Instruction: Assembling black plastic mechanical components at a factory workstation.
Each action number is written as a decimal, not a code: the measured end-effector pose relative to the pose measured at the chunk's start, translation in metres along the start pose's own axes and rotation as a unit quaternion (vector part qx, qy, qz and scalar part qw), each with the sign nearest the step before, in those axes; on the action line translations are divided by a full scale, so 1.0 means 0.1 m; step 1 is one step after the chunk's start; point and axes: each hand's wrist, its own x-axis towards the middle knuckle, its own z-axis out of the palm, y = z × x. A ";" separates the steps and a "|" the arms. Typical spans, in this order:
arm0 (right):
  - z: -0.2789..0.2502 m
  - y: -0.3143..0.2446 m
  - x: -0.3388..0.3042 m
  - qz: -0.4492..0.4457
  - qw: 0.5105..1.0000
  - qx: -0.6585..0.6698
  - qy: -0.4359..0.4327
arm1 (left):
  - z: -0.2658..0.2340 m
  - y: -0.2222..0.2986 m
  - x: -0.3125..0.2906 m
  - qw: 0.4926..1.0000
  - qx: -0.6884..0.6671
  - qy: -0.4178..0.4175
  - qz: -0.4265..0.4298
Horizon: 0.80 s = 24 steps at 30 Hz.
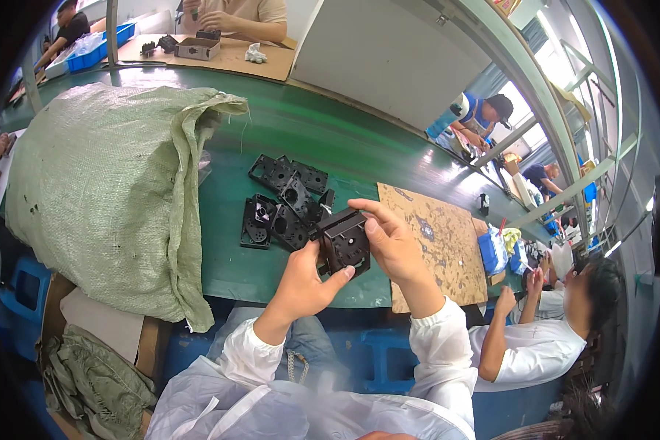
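Both left hand (306, 282) and right hand (391, 242) gripping one black plastic part (344, 244) mid-assembly; loose black parts (282, 202) left waiting on worktop (330, 139).

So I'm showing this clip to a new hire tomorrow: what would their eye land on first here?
Most likely the black plastic housing held up at the picture's centre between the left hand and the right hand, above the green table. Next, the pile of similar black parts lying just beyond it, and the big pale woven sack filling the table's left side.
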 end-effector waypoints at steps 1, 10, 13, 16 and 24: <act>-0.01 0.01 0.01 -0.001 1.000 0.015 -0.008 | -0.02 -0.01 0.01 1.000 -0.006 -0.007 0.003; -0.11 0.10 0.10 0.038 0.998 0.036 -0.016 | -0.12 -0.12 0.02 0.998 -0.019 -0.047 -0.041; -0.13 0.12 0.20 0.059 0.998 0.034 -0.008 | -0.10 -0.06 0.02 0.995 0.001 -0.038 -0.092; -0.23 0.15 0.41 0.062 0.997 0.041 0.020 | -0.05 -0.03 0.05 0.995 0.035 0.011 -0.093; -1.31 0.42 1.49 0.060 0.963 0.094 0.246 | -0.22 0.02 0.09 0.986 0.158 0.040 -0.031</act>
